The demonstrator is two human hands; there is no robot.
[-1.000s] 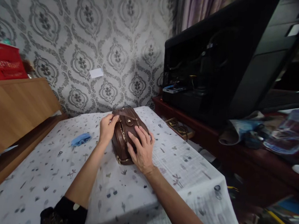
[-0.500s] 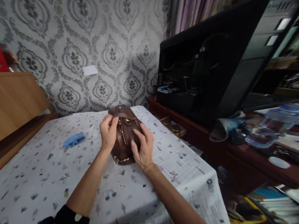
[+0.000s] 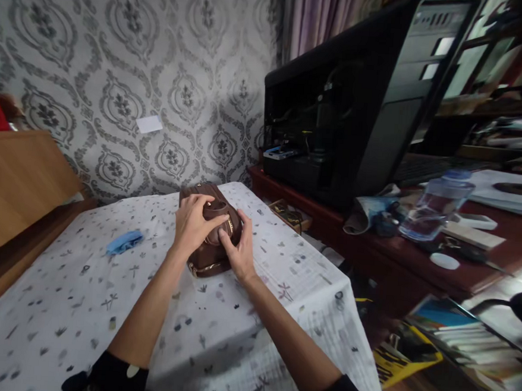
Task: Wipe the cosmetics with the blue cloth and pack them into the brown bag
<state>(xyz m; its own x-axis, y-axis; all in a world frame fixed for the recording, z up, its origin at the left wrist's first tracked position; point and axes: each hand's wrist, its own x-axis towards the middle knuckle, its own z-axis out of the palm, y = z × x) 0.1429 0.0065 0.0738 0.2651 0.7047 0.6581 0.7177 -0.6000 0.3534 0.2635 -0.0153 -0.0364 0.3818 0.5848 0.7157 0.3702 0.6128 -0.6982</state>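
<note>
A brown leather handbag (image 3: 210, 256) with gold zippers lies on the patterned white tablecloth (image 3: 155, 307). My left hand (image 3: 190, 223) curls over its left upper side, the thumb reaching across the top toward the right. On the other side my right hand (image 3: 242, 251) grips the bag, fingers along its right edge and thumb on top near a zipper. Both hands partly cover the bag's middle. A crumpled light-blue cloth item (image 3: 124, 242) lies to the left, apart from my hands.
A wooden panel (image 3: 24, 185) borders the table on the left, and patterned wallpaper rises behind. To the right, a dark red desk (image 3: 400, 253) carries a black computer case (image 3: 337, 129) and a clear plastic bottle (image 3: 434, 204). Below it are papers and a yellow-edged item (image 3: 411, 355).
My left thumb has moved across the bag's top, and my right hand has closed in on its right side. The view has turned slightly right.
</note>
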